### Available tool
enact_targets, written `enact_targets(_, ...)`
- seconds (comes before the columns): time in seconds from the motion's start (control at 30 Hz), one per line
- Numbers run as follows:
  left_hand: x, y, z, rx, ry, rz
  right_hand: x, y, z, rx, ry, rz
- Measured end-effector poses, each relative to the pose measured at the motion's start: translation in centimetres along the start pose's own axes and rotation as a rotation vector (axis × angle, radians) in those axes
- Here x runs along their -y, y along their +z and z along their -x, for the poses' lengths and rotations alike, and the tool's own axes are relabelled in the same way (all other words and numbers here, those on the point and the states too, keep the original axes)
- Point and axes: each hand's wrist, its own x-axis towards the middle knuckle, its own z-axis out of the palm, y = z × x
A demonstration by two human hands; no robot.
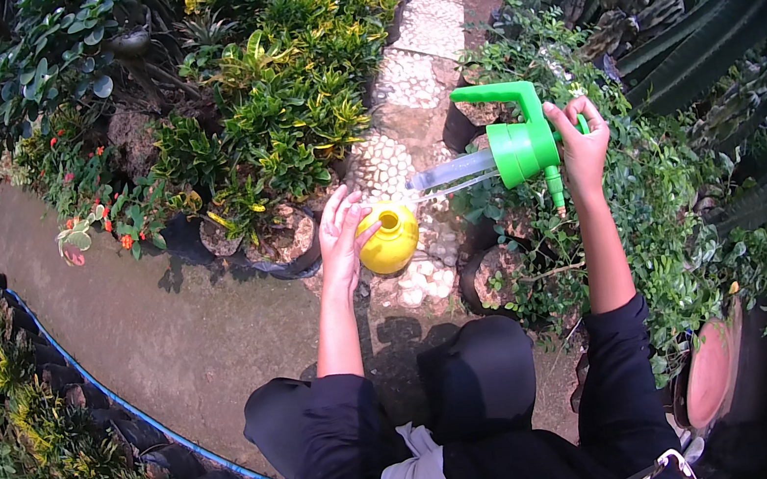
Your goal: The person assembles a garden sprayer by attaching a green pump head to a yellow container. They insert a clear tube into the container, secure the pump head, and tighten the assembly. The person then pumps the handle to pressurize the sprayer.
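My right hand (pixel 579 143) grips the green sprayer head (pixel 517 152) by its side, holding it tilted on its side off the bottle. From the head a clear pump cylinder (pixel 453 171) and a thin clear tube (pixel 441 192) point left. The tube reaches across the top of a round yellow sprayer bottle (pixel 391 250), close to my left fingers. Its open mouth faces up. My left hand (pixel 340 236) is closed against the bottle's left side, with the far side of the grip hidden. The head and bottle are apart.
A pebbled path (pixel 404 78) runs away between potted shrubs (pixel 284 106) and leafy pots on the right. Large cacti (pixel 700 34) stand at the far right. A blue hose (pixel 120 398) curves along the left bed. A pink dish-shaped thing (pixel 709 374) lies at lower right.
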Motion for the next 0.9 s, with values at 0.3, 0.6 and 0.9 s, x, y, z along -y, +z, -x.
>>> enact_targets(0.3,1.3,-2.6,-1.2,-0.229,-0.126,-0.259,5.1,4.6,-1.7,0.306,-0.434,0.403)
enact_targets(0.6,1.4,-2.6,-1.1,-0.223,-0.117,-0.291,7.3,8.7,-1.2,0.422,-0.607,0.414)
enact_targets(0.9,1.9,-2.8,-1.3,-0.21,-0.113,-0.324,9.4,9.9,-1.5,0.493,-0.721,0.401)
